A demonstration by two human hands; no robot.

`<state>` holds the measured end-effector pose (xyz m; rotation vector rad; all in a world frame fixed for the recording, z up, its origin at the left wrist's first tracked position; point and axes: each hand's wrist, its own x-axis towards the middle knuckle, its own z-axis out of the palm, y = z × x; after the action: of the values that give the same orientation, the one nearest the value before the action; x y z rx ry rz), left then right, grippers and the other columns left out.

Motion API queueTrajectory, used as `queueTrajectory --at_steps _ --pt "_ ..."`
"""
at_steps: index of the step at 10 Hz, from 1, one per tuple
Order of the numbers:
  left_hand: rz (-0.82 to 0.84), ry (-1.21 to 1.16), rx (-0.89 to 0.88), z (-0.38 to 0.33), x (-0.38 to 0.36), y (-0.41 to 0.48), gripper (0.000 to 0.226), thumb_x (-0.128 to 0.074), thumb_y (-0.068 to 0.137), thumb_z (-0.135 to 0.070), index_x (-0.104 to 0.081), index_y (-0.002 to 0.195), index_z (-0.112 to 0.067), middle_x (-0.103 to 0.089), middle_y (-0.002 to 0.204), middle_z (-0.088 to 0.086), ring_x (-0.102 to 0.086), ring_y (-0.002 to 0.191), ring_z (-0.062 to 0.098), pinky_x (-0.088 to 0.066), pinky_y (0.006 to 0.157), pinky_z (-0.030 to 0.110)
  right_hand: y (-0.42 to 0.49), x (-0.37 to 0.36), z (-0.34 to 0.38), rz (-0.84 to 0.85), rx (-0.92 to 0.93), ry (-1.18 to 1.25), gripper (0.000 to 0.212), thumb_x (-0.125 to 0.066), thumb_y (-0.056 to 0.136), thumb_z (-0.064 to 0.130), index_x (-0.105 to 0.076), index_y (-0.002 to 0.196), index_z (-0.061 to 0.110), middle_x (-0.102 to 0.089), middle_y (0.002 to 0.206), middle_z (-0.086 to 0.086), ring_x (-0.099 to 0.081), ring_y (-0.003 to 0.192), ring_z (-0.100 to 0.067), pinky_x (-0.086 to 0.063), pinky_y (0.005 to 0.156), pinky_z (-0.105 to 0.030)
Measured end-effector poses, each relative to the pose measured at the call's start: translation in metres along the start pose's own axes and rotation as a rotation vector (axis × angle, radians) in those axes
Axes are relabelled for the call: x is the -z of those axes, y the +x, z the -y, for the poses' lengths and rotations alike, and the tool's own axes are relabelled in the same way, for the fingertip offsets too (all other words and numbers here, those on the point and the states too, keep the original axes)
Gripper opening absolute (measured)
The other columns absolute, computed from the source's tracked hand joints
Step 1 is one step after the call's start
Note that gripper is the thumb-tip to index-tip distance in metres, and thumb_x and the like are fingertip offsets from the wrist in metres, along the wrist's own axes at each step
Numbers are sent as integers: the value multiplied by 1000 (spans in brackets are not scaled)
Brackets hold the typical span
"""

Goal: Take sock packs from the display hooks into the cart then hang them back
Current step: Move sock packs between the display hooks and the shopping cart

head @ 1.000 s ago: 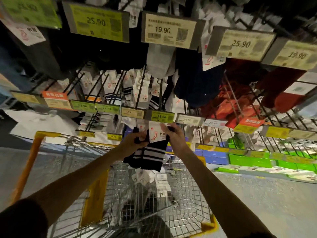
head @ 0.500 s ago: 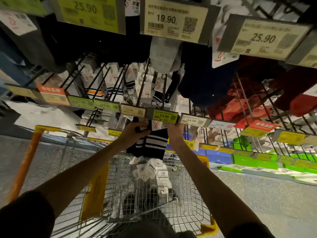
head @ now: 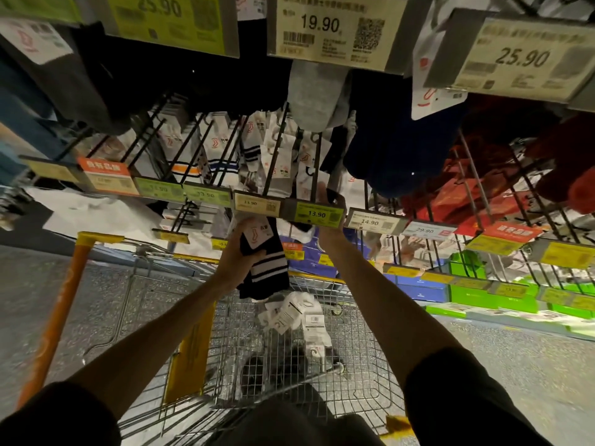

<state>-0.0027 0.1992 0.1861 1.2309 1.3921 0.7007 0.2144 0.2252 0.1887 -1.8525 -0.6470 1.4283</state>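
Dark striped sock pack (head: 269,272) is gripped by the left hand (head: 240,255) just below the 13.90 price tag (head: 317,214), above the cart (head: 244,342) where white sock packs (head: 294,312) are lying; right hand (head: 326,233) is raised behind that tag, its grip cannot be told.

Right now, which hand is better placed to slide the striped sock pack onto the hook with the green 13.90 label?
Probably the left hand: it grips the striped sock pack just below the 13.90 label. The right hand reaches up behind that label; what it holds is unclear.
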Motion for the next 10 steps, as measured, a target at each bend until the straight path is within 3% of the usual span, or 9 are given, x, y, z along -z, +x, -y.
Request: queueTrajectory --at_steps 1,2,3,4,5,6,7,8,10 --pt "63 -109 -11 -2 -5 -10 103 -66 78 19 -18 147 -40 -53 128 -1 -55 114 5 -56 78 18 7 -14 -14 -127 139 201 11 -54 93 15 -51 103 12 -55 84 1 -50 72 -8 -42 67 -25" --pt "109 -130 -32 4 -10 -18 110 -69 77 18 -14 145 -47 -55 131 -2 -55 120 5 -55 82 18 -29 -17 -24 23 43 70 7 -57 95 22 -58 98 16 -62 86 9 -58 75 -4 -45 69 -22" --pt "149 -87 -44 10 -16 -26 103 -78 74 9 -25 141 -47 -59 126 -4 -60 115 3 -58 87 28 -57 -17 -50 137 34 51 6 -58 96 6 -62 92 8 -68 71 14 -61 57 11 -46 59 -11" --pt "180 -21 -75 16 -21 -34 91 -87 70 -8 -38 141 -39 -58 130 -4 -59 119 6 -57 88 28 -70 -19 -67 89 54 26 21 -67 91 13 -66 107 0 -69 95 -7 -64 67 4 -49 58 -9" --pt "182 31 -60 22 -24 -40 85 -89 67 -38 -45 139 -30 -54 135 -5 -56 122 11 -55 92 27 -80 -14 -71 40 83 48 6 -71 87 12 -65 91 11 -69 94 -6 -68 83 -17 -55 67 -20" --pt "191 -95 27 24 -25 -49 56 -72 88 -39 -49 137 -24 -57 134 1 -59 120 20 -54 96 42 -90 -10 -69 9 103 81 15 -70 88 10 -62 82 21 -69 86 -1 -68 81 -20 -56 73 -32" --pt "172 -165 64 16 -24 -55 34 -56 100 -23 -52 134 -23 -63 124 -2 -65 108 13 -57 87 31 -95 -7 -69 5 83 210 11 -69 88 8 -61 94 15 -70 91 -3 -68 87 -23 -56 81 -38" --pt "137 -119 70 8 -20 -52 26 -57 99 -18 -59 125 -23 -66 115 -5 -66 103 14 -56 84 28 -100 -4 -67 -17 127 255 24 -68 89 7 -59 111 8 -71 104 -8 -68 99 -26 -55 90 -42" --pt "150 -112 62 -8 -15 -48 27 -53 96 4 -71 105 -15 -70 109 3 -68 94 7 -56 76 17 -106 5 -56 -1 243 396 31 -66 88 1 -56 118 6 -72 105 -8 -70 97 -21 -57 87 -36"
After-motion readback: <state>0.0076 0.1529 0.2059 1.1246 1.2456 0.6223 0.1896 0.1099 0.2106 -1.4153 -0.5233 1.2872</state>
